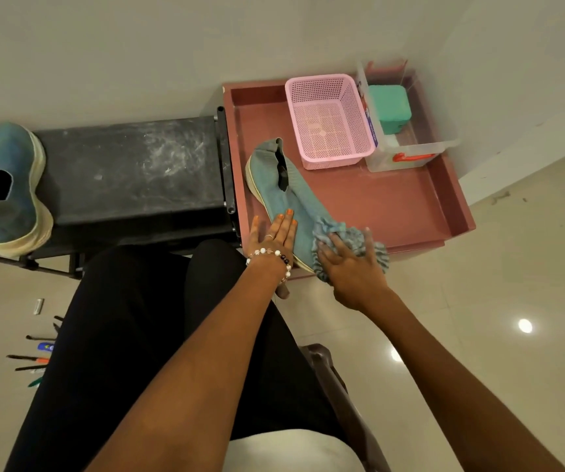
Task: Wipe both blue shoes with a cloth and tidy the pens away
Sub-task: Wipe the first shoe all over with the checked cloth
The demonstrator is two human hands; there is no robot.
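One blue knit shoe (pixel 282 192) lies on its side in the pink tray (pixel 410 206), toe toward me. My left hand (pixel 272 238) rests flat on its near side with straight fingers. My right hand (pixel 352 267) presses a crumpled grey-blue cloth (pixel 350 240) onto the shoe's toe, fingers spread over it. The second blue shoe (pixel 8 192) sits on the black bench (pixel 131 168) at the far left. Several pens (pixel 34 359) lie on the floor at the lower left, partly hidden behind my leg.
An empty pink basket (pixel 328 119) and a clear plastic box (pixel 407 131) holding a green block stand at the tray's back. Walls close off the back and right. Glossy floor tiles spread to the right. A dark chair edge (pixel 335 379) shows by my right leg.
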